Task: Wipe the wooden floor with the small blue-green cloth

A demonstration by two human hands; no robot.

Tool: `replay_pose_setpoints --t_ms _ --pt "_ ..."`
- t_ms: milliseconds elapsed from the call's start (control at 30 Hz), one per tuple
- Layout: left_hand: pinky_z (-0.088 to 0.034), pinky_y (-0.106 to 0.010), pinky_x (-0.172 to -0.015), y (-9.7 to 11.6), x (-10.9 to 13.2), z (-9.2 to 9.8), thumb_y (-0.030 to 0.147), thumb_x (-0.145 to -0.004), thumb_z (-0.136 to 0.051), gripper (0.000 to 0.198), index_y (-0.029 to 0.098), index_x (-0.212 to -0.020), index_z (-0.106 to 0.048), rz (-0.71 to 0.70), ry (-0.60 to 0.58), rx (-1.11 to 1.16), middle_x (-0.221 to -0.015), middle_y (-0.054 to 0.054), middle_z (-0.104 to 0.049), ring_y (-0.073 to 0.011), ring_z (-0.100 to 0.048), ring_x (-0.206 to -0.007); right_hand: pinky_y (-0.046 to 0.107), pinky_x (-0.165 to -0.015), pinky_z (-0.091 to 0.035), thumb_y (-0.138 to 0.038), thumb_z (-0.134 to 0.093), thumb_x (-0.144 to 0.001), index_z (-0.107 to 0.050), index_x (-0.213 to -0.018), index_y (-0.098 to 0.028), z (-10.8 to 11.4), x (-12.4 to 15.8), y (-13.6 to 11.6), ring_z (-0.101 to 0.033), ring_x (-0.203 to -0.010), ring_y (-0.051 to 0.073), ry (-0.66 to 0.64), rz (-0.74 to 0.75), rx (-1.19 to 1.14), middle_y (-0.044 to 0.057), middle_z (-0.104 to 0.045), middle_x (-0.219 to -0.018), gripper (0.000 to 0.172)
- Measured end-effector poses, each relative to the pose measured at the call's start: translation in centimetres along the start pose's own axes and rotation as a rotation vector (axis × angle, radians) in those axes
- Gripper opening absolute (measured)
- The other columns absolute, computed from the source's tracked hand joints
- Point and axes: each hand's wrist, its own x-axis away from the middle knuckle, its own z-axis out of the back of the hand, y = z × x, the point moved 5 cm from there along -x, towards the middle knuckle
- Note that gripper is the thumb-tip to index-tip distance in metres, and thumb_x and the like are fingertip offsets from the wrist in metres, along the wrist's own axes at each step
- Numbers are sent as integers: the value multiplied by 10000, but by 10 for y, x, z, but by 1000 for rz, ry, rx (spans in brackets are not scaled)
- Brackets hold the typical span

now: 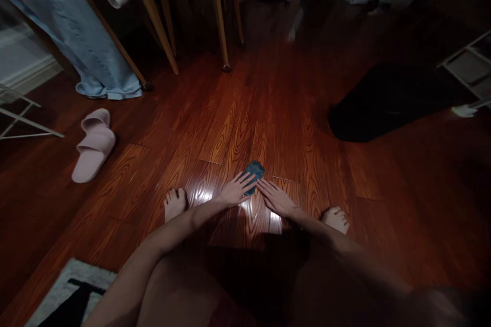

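A small dark teal cloth (pixel 255 167), folded or bunched, lies on the glossy reddish-brown wood floor (pixel 245 112) between my bare feet. My left hand (pixel 235 190) rests on the cloth's left and near side, palm down, fingers stretched out and slightly spread. From the right, my right hand (pixel 279 199) reaches in with its fingers straight and flat. Its fingertips touch or lie right beside the cloth's right edge; which one I cannot tell. Neither hand is closed round anything.
Pink slippers (pixel 94 145) lie at the left, near hanging blue jeans (pixel 84 36). Wooden chair legs (pixel 220 25) stand at the back. A large black object (pixel 383 104) is on the right, beside a pale rack (pixel 470 69). A patterned rug (pixel 61 286) covers the near left corner.
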Motion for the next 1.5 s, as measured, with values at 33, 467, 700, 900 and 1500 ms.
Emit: replay_pose_setpoints --t_ms 33,467,700,900,1500 --pt "-112 -476 -1262 0 1 1 514 -1021 -405 649 242 -1595 -272 -15 -8 -7 -1686 -47 -191 -237 -83 -1558 498 -1239 -280 -221 -366 -982 -91 -1623 -172 0 -3 -2 -180 -1545 228 -3 5 -3 94 -254 -1659 700" --pt "-169 -615 -1224 -140 81 37 372 -1010 -339 606 118 -1560 -349 941 252 -51 -1663 -154 -227 -342 -146 -1540 474 -1232 -306 -314 -316 -1048 -121 -1622 -254 3 -1 1 -248 -1525 204 2 -40 -114 52 -296 -1648 609" --pt "-182 -563 -1237 -61 54 19 433 -1036 -328 615 143 -1578 -309 550 126 -3 -1682 -124 -174 -317 -39 -1554 476 -1224 -313 -294 -317 -1045 -117 -1622 -262 2 0 3 -247 -1526 200 29 -26 -95 52 -306 -1645 612" --pt "-99 -512 -1262 -25 32 17 428 -1027 -391 581 275 -1582 -305 114 -50 11 -1678 -22 -226 -229 -108 -1555 486 -1220 -324 -275 -319 -1038 -151 -1619 -262 6 -2 3 -283 -1513 202 8 -26 -87 61 -335 -1634 605" --pt "-169 -527 -1249 -20 59 15 472 -1041 -368 578 226 -1564 -359 245 31 20 -1676 -72 -223 -278 -65 -1557 484 -1225 -319 -271 -338 -1036 -176 -1615 -258 8 -2 5 -262 -1520 202 -13 -28 -102 59 -319 -1638 602"
